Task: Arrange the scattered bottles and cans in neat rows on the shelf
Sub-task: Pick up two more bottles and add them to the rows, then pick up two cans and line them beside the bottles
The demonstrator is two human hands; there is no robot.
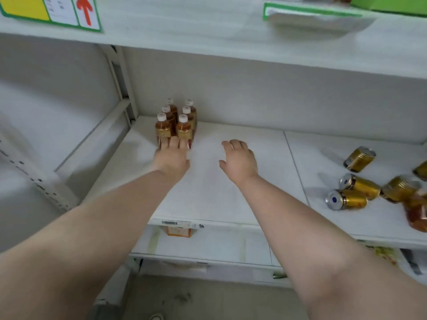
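Several amber bottles with white caps (176, 122) stand upright in two short rows at the back left of the white shelf (208, 181). My left hand (172, 158) rests flat on the shelf, its fingertips touching the bases of the two front bottles. A little to the right, my right hand (239, 160) hovers over bare shelf, fingers loosely curled, holding nothing. Several gold cans (359, 159) lie on their sides at the right, and one amber bottle (417, 212) lies tipped over at the right edge.
An upper shelf (231, 42) hangs low over the work area, with a green-framed sign with a red arrow (85, 12) at its left. A slotted metal upright (30, 174) stands at the left. A lower shelf (208, 243) carries an orange price tag (179, 230).
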